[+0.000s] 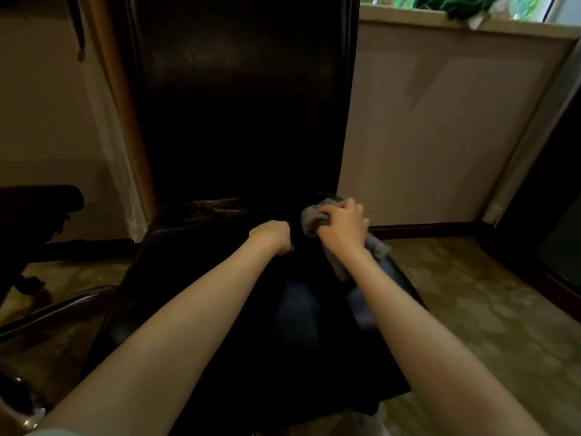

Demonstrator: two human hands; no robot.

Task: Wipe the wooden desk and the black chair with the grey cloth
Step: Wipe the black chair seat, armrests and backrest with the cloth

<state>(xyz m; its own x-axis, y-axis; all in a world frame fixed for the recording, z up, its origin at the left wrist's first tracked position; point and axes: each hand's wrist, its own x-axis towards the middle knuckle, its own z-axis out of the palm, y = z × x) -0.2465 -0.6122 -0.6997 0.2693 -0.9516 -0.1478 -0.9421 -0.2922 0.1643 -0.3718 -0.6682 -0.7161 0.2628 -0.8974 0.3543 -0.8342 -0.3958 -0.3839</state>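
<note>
The black chair (239,121) fills the middle of the view, its tall back upright and its seat (195,278) below my arms. My right hand (341,226) grips the bunched grey cloth (309,217) at the back right corner of the seat, where seat and back meet. A loose end of the cloth hangs down under my right wrist. My left hand (272,236) is curled in a fist on the seat just left of the cloth, with nothing visible in it. The wooden desk is not plainly in view.
A second dark chair (37,202) stands at the left. A shiny curved armrest (53,309) runs along the lower left. A wooden post (116,89) rises behind the chair. At the right are a pale wall, a windowsill with green fabric (452,4), and patterned floor (471,309).
</note>
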